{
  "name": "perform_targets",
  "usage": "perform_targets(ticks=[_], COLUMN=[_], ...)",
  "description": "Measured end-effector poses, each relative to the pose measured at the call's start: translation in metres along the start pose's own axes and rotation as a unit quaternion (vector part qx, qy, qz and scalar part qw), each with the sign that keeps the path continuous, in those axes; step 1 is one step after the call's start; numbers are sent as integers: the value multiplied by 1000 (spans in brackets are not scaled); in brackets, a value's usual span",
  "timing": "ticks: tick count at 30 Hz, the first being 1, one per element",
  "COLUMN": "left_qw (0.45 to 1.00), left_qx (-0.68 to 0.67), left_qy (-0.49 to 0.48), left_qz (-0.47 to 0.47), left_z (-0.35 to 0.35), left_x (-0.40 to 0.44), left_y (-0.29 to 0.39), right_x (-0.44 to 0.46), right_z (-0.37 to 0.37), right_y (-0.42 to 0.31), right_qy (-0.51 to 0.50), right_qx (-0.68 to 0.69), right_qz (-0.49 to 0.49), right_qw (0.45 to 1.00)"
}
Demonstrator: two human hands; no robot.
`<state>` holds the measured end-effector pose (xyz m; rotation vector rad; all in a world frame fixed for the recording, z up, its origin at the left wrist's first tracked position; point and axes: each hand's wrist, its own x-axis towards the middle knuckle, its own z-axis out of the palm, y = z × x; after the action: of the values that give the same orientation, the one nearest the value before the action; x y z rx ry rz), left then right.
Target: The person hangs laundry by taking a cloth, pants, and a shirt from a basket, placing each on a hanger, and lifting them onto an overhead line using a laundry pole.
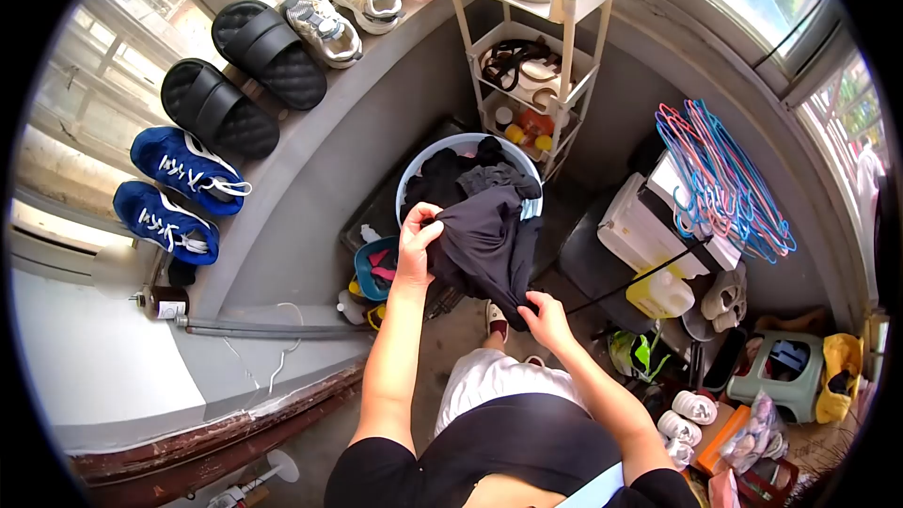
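Observation:
A dark garment (pixel 480 243) hangs stretched between my two hands. My left hand (pixel 417 237) pinches its upper left edge, fingers closed on the cloth. Lower down on the right, my right hand (pixel 544 318) grips the bottom corner of the same garment. Just behind it stands a round light-blue basin (pixel 411 169) holding a heap of dark clothes (pixel 461 172). The garment covers the basin's near rim.
Shoes and black slippers (pixel 273 55) line the window ledge at left. A white shelf rack (pixel 572 47) stands behind the basin. Colourful hangers (pixel 720 179) lie on a white box (pixel 625 226) at right. A small blue basin (pixel 363 268), a yellow jug (pixel 660 293) and shoes crowd the floor.

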<state>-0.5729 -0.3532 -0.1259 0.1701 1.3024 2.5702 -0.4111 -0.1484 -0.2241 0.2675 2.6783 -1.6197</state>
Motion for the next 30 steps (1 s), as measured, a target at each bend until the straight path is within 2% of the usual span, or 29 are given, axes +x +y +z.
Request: perform_targets(ticks=[1,5,8,11,12,13,14,15,17,20,21,23,25,26,27,29,30], left_qw=[1000,996,994,992,992,991,991,990,987,983,982,980,981,981,979,966,955], left_qx=[-6,-24,-12,-29,-36,-34,-32,-29,-15,34,34,34,33,43,52,147,193], left_qy=[-12,-69,-60,-47,-39,-53,-65,-78,-107,-131,-134,-137,-127,-120,-113,-81,-65], left_qz=[14,60,92,111,113,115,116,115,115,128,133,140,139,149,159,198,215], left_z=[10,36,57,72,77,84,91,97,104,105,108,114,105,99,97,93,93], left_x=[-11,-58,-94,-128,-140,-151,-163,-174,-192,-210,-216,-226,-233,-235,-236,-245,-249], left_y=[5,19,26,32,36,41,47,53,62,72,76,84,91,95,100,112,118], right_x=[-11,-56,-77,-86,-87,-84,-80,-76,-74,-56,-66,-72,-68,-72,-78,-89,-98], right_z=[-7,-13,-29,-55,-64,-75,-86,-94,-104,-90,-94,-87,-83,-76,-78,-82,-87], right_y=[-13,-20,-30,-42,-53,-67,-84,-98,-127,-122,-135,-141,-131,-129,-134,-147,-160], right_qy=[-8,-16,-99,-62,2,49,56,82,36,-64,-119,-126,-200,-137,-120,-116,-110], right_qx=[-29,-3,-20,-61,-65,-78,-64,-45,-10,72,110,163,157,214,225,315,317], right_qz=[-20,-69,-96,-150,-136,-168,-184,-257,-265,-281,-214,-263,-116,-167,-173,-139,-133], right_qw=[999,997,990,985,989,982,979,962,964,955,963,943,960,953,951,932,933])
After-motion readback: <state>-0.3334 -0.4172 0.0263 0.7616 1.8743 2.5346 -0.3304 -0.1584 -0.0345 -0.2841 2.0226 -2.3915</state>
